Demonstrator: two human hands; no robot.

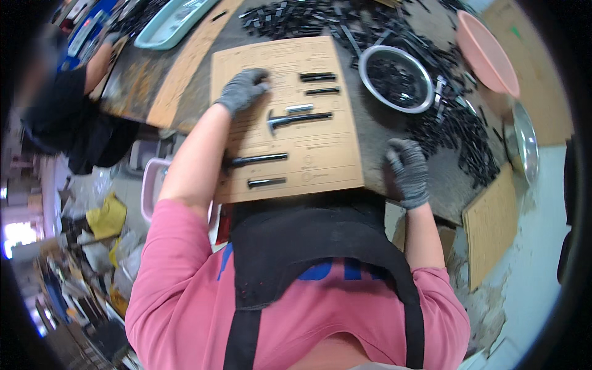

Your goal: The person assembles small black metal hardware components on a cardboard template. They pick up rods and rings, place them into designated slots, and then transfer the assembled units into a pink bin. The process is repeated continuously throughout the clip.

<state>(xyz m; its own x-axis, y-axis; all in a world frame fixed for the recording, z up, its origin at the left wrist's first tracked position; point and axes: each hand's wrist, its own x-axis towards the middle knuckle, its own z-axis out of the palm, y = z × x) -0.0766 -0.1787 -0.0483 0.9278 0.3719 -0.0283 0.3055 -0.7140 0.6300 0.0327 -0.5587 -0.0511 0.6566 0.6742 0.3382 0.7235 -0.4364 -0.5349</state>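
Observation:
In the head view, a brown cardboard sheet (336,139) printed with outlines lies at the table's front edge. My left hand (242,91), in a grey knit glove, rests on its upper left part, fingers curled together; anything under them is hidden. On the sheet are black rods (317,77), a shorter black rod (322,91), a small silver cylinder (300,108), a black T-shaped metal part (302,119), and lower down a long black rod (262,159) and a black bolt-like pin (267,182). Right of the sheet, my gloved right hand (409,172) hovers at or touches the tabletop, fingers loosely bent, holding nothing visible.
A metal bowl (396,79) of small black parts stands right of the sheet, amid heaps of black metal parts (459,139). Beyond are a pink basin (487,52) and a teal tray (176,23). Another person (68,117) works at the left.

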